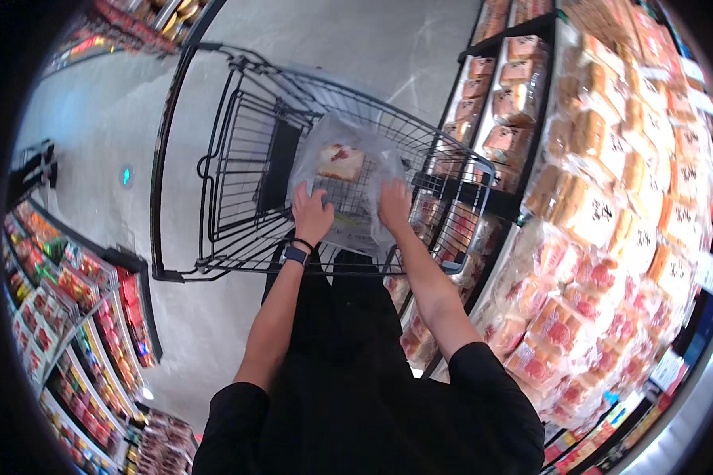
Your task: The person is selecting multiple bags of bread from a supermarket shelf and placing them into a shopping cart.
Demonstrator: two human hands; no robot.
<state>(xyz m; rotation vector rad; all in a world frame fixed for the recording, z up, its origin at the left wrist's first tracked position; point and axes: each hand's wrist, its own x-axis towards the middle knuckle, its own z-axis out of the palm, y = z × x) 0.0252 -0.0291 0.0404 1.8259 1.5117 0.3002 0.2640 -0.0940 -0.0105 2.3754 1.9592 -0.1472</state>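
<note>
Inside a black wire shopping cart (237,178) lies a translucent plastic bag (327,133), spread wide. A packaged loaf of bread (340,163) with a red print shows within the bag. My left hand (314,212) is at the bag's left edge, thumb apart from the fingers; whether it pinches the film is unclear. A dark wristband and a watch (296,255) sit on that wrist. At the bag's right side, my right hand (395,203) is slightly blurred, its fingers bent over the gathered film. The wire floor of the cart shows through the bag below the loaf.
Stacked packaged bread (588,208) fills the display on the right, close beside the cart. More loaves stand in a lower rack (514,110). Shelves of colourful packaged goods (89,332) line the left, across the grey floor (184,350). A green arrow (126,176) shows on the floor.
</note>
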